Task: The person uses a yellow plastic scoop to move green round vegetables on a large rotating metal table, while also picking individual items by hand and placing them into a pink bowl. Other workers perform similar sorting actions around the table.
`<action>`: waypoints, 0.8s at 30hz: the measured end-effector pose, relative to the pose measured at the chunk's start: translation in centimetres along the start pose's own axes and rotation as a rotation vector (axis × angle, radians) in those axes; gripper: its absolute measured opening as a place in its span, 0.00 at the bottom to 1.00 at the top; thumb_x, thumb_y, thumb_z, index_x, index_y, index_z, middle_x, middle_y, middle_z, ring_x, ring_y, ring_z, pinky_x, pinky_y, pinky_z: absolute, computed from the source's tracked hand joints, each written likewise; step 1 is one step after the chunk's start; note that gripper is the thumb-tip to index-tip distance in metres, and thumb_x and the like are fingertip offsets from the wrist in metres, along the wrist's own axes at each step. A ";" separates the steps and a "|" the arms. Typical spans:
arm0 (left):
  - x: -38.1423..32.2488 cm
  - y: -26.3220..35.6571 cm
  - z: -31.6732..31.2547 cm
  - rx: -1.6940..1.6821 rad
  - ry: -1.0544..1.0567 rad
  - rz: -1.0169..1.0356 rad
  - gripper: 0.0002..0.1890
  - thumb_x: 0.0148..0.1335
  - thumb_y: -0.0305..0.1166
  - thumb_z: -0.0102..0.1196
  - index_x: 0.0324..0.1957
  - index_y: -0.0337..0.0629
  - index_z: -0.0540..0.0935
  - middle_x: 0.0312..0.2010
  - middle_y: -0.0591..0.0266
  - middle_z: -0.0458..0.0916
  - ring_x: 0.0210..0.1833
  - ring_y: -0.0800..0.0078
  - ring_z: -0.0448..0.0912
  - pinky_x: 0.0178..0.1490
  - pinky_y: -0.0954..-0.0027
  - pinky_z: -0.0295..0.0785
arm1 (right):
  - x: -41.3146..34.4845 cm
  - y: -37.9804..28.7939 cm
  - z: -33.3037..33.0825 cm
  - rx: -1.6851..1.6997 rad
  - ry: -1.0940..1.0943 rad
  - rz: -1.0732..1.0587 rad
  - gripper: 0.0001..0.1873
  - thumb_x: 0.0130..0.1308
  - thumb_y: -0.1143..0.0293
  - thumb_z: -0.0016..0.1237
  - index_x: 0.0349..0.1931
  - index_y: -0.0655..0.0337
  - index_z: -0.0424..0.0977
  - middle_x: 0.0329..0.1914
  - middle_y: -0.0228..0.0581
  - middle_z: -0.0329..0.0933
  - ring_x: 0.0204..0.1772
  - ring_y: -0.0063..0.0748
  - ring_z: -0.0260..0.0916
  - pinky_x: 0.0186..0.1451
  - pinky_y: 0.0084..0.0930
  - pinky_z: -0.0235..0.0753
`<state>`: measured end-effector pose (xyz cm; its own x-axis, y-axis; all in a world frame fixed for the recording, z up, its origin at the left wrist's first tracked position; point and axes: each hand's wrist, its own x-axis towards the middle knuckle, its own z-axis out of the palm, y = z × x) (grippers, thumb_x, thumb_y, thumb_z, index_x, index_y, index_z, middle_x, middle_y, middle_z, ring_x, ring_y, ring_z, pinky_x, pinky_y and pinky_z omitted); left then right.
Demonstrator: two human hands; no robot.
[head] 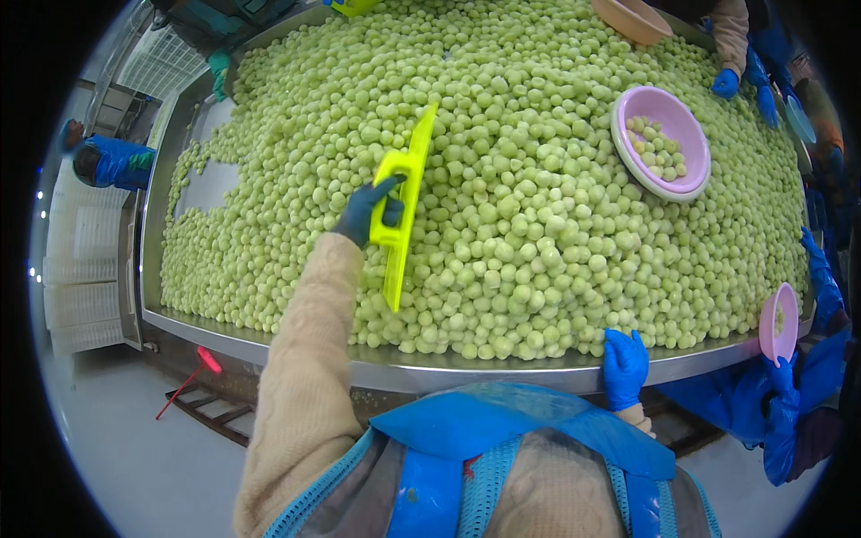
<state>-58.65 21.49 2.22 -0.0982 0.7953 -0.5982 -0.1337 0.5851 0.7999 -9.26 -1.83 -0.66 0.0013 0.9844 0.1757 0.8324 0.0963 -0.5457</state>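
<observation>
My left hand [368,210], in a dark glove, grips the handle of a bright yellow-green plastic float [416,181]. The float's long blade stands on edge among a thick layer of small, round, pale green fruits [525,222]. My right hand [625,368], in a blue glove, rests on the metal rim of the large table [457,378]. Its fingertips reach the nearest fruits, and I see nothing held in it. Fruits cover most of the tabletop, while bare patches show at the left.
A pink basin inside a white one [696,155] holds some fruits. An orange basin [632,20] sits at the far edge. Co-workers' gloved hands [725,83] are at the right and far sides; one holds a pink basin [773,329]. A red-headed tool [208,360] is at lower left.
</observation>
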 end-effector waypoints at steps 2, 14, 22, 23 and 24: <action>-0.2 -0.1 0.7 -0.005 -0.045 0.052 0.20 0.68 0.40 0.63 0.56 0.41 0.79 0.27 0.60 0.82 0.22 0.73 0.78 0.27 0.71 0.75 | 0.0 0.1 0.0 0.011 -0.014 0.025 0.10 0.64 0.73 0.57 0.45 0.57 0.83 0.43 0.44 0.85 0.48 0.49 0.81 0.69 0.51 0.70; -11.8 -1.0 -3.3 0.770 -0.282 -0.151 0.36 0.62 0.44 0.68 0.69 0.43 0.72 0.42 0.56 0.86 0.36 0.73 0.84 0.44 0.69 0.80 | 0.3 -0.3 -0.1 0.009 -0.009 0.012 0.09 0.64 0.73 0.56 0.45 0.59 0.83 0.44 0.44 0.85 0.49 0.48 0.81 0.70 0.49 0.69; -7.4 1.4 -6.2 0.465 -0.080 0.253 0.25 0.70 0.35 0.58 0.67 0.42 0.75 0.52 0.59 0.82 0.48 0.73 0.81 0.55 0.70 0.78 | -0.1 0.2 0.0 0.010 -0.018 0.007 0.10 0.64 0.73 0.55 0.46 0.59 0.83 0.45 0.45 0.85 0.49 0.49 0.80 0.70 0.49 0.69; -5.7 2.2 -5.8 0.583 -0.065 0.199 0.26 0.69 0.42 0.58 0.66 0.44 0.76 0.54 0.56 0.83 0.48 0.70 0.83 0.54 0.68 0.78 | -0.1 0.2 0.0 0.009 -0.016 0.004 0.10 0.65 0.73 0.55 0.46 0.59 0.83 0.45 0.45 0.85 0.50 0.49 0.80 0.70 0.49 0.69; -4.3 2.5 -5.1 0.885 0.003 0.221 0.28 0.67 0.46 0.58 0.67 0.46 0.76 0.52 0.54 0.85 0.50 0.66 0.84 0.57 0.66 0.77 | -0.1 0.3 0.0 0.012 -0.023 0.005 0.10 0.65 0.73 0.55 0.46 0.59 0.83 0.45 0.45 0.85 0.50 0.50 0.80 0.70 0.49 0.69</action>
<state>-63.57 18.72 6.49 -0.0346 0.9040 -0.4261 0.6936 0.3287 0.6410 -9.03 -1.93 -0.84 -0.0073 0.9881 0.1536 0.8255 0.0926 -0.5567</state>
